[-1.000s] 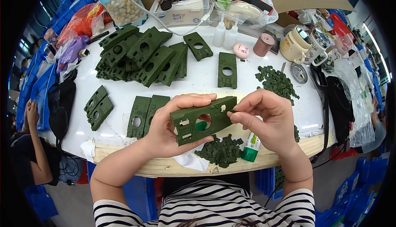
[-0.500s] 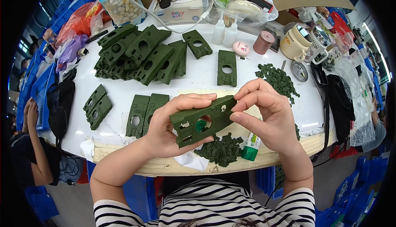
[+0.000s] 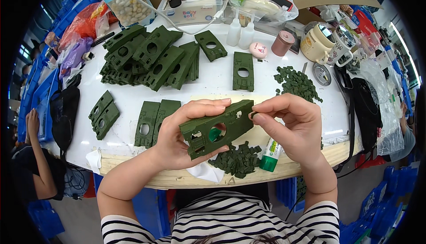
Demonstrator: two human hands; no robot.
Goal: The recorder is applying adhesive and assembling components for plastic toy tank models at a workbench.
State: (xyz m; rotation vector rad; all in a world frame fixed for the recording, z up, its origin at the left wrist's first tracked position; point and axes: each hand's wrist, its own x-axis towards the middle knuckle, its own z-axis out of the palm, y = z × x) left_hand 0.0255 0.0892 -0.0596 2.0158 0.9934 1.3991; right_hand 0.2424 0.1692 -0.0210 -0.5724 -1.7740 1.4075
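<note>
My left hand (image 3: 169, 141) grips a dark green plastic tank hull (image 3: 234, 124) above the table's near edge. It is tilted, with its round hole and slots facing me. Close to its right end, the thumb and forefinger of my right hand (image 3: 295, 131) are pinched together. Whatever lies between those fingertips is too small to make out. Below the hull is a heap of small dark green plastic pieces (image 3: 239, 160). Beside that heap lies a white glue bottle with a green cap (image 3: 269, 161), partly under my right hand.
Stacked tank hulls (image 3: 153, 62) fill the back left, with more singly nearby. A second heap of small pieces (image 3: 297, 84) lies right. White squeeze bottles (image 3: 234, 33), a pink canister (image 3: 282, 43) and a cream mug (image 3: 317, 44) stand behind. A white cloth (image 3: 207, 172) hangs at the front edge.
My right hand has drawn back slightly to the right, its pinched fingers now just off the hull's end. The hull has shifted a little left in my left hand.
</note>
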